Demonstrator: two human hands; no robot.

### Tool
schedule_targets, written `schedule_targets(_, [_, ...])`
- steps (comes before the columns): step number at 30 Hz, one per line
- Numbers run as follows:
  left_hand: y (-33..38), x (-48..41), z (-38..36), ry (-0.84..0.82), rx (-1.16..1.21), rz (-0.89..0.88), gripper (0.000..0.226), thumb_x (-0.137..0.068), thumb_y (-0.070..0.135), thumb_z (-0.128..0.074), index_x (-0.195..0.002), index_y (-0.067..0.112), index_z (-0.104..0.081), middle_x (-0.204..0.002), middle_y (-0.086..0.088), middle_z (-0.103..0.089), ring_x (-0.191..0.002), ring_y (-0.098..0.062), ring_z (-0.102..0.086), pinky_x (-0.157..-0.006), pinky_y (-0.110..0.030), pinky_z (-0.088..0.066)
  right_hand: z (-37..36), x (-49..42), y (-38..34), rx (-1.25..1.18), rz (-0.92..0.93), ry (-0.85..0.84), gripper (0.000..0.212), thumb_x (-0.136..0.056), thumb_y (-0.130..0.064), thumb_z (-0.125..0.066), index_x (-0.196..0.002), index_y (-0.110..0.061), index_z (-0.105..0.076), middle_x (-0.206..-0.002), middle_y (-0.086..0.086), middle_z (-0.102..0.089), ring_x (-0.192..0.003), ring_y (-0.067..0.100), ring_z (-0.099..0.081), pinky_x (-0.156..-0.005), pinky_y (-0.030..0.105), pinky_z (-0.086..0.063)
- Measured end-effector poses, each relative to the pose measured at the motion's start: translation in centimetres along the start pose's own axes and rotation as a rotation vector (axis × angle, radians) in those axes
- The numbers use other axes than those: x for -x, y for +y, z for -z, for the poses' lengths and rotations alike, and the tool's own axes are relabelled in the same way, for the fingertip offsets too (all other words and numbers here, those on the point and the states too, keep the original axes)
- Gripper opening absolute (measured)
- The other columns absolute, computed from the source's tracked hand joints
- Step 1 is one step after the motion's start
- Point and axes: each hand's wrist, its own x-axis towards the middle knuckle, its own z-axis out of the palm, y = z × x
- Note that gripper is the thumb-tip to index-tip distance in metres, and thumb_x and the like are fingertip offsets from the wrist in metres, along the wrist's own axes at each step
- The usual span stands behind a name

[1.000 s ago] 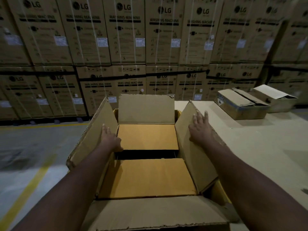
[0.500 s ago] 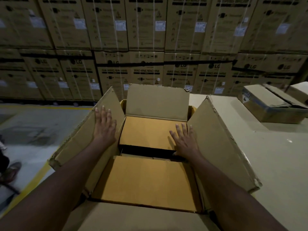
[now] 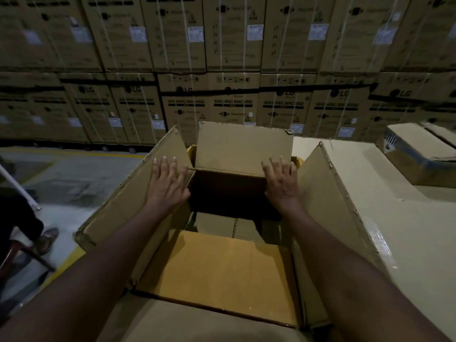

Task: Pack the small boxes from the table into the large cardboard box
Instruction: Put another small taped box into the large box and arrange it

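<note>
The large cardboard box stands open in front of me with its flaps up. A yellow-brown small box fills its near half. The far half is dark, and the tops of lower boxes show faintly there. My left hand lies flat with spread fingers on the left flap. At the far right inner corner my right hand rests with fingers apart, where the far flap meets the right flap. Neither hand holds anything.
The pale table runs off to the right, with another cardboard box on it at the far right. Stacked washing machine cartons wall the back. On the floor at left are a person's leg and shoe.
My right hand went from the right flap onto the far small box, then up to the far right corner. The far small box's top no longer shows. The view has moved closer.
</note>
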Motion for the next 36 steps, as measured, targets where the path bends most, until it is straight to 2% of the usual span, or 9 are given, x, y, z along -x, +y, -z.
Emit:
schedule_targets(6, [0.7,-0.4,-0.7,-0.026,-0.030,-0.004,0.079,-0.094,0.064,-0.027,-0.158,0.024,-0.004,-0.165,-0.018,-0.002,-0.149,-0.043,-0.001,-0.115,-0.061,0.009,-0.8,-4.4,-0.4,-0.011,-0.146,0.066,0.088,-0.092,-0.001,-0.047,-0.160,-0.032,0.000,-0.165,0.023,0.004,-0.150,0.050,0.002,-0.119,0.063,0.002])
schedule_targets(11, [0.8,-0.6,-1.3,-0.018,-0.082,0.024,0.080,-0.092,0.064,-0.032,-0.158,0.025,-0.009,-0.164,-0.019,-0.002,-0.148,-0.045,0.002,-0.113,-0.063,0.011,-2.4,-8.6,0.6,-0.024,-0.204,0.011,0.093,-0.095,-0.005,-0.050,-0.159,-0.036,0.010,-0.163,0.023,0.019,-0.148,0.051,0.014,-0.119,0.065,0.002])
schedule_targets(14, [1.0,-0.5,-1.4,-0.016,-0.110,0.024,0.078,-0.092,0.063,-0.033,-0.157,0.026,-0.013,-0.164,-0.021,-0.001,-0.148,-0.047,0.005,-0.113,-0.064,0.011,-4.8,-8.8,1.6,-0.078,-0.162,-0.279,0.080,-0.101,-0.026,-0.053,-0.161,-0.031,0.000,-0.165,0.018,0.017,-0.151,0.046,0.011,-0.119,0.067,-0.006])
schedule_targets(17, [1.0,-0.1,-1.5,-0.051,-0.146,0.008,0.075,-0.092,0.063,-0.032,-0.156,0.025,-0.021,-0.164,-0.022,-0.002,-0.148,-0.048,0.007,-0.114,-0.066,0.010,-6.6,-7.8,2.9,-0.089,-0.066,-0.520,0.084,-0.099,-0.036,-0.058,-0.161,-0.028,-0.002,-0.166,0.012,0.017,-0.152,0.044,0.008,-0.118,0.068,-0.010])
schedule_targets(24, [2.9,0.7,-1.5,-0.194,-0.056,-0.124,0.069,-0.092,0.066,-0.036,-0.149,0.029,-0.037,-0.163,-0.018,-0.015,-0.149,-0.044,-0.003,-0.113,-0.069,0.009,-3.2,-7.7,3.3,-0.056,-0.032,-0.465,0.077,-0.099,-0.045,-0.055,-0.161,-0.024,-0.013,-0.167,0.017,-0.005,-0.152,0.042,-0.007,-0.119,0.066,-0.011])
schedule_targets(29, [5.1,2.2,-1.8,-0.398,0.069,-0.284,0.069,-0.093,0.067,-0.038,-0.154,0.045,-0.015,-0.166,-0.013,-0.002,-0.150,-0.042,-0.001,-0.109,-0.075,0.004,-1.1,-5.8,2.7,-0.089,-0.019,-0.362,0.077,-0.099,-0.051,-0.052,-0.160,-0.027,-0.012,-0.167,0.017,-0.004,-0.153,0.041,-0.004,-0.120,0.064,-0.006])
schedule_targets(31, [6.0,3.1,-1.8,-0.472,0.148,-0.332,0.068,-0.094,0.066,-0.035,-0.155,0.044,-0.014,-0.166,-0.009,-0.006,-0.150,-0.039,-0.005,-0.110,-0.075,0.002,-0.7,-4.8,2.7,-0.061,-0.002,-0.351,0.079,-0.098,-0.053,-0.051,-0.160,-0.028,-0.010,-0.167,0.016,-0.002,-0.153,0.041,-0.003,-0.120,0.064,-0.006])
schedule_targets(34, [7.4,4.1,-1.3,-0.533,0.189,-0.407,0.063,-0.097,0.065,-0.029,-0.154,0.043,-0.021,-0.165,-0.003,-0.016,-0.150,-0.036,-0.009,-0.110,-0.076,0.002,-0.1,-3.6,3.0,-0.018,0.000,-0.339,0.082,-0.096,-0.054,-0.054,-0.160,-0.029,-0.010,-0.167,0.017,-0.002,-0.153,0.041,-0.002,-0.120,0.065,-0.008])
schedule_targets(36, [8.0,4.4,-0.9,-0.555,0.174,-0.464,0.057,-0.097,0.063,-0.028,-0.151,0.042,-0.033,-0.166,-0.002,-0.013,-0.151,-0.036,-0.005,-0.109,-0.076,0.006,0.4,-3.0,3.3,-0.013,-0.007,-0.332,0.083,-0.096,-0.054,-0.054,-0.160,-0.030,-0.008,-0.167,0.017,-0.002,-0.153,0.041,-0.002,-0.119,0.065,-0.009])
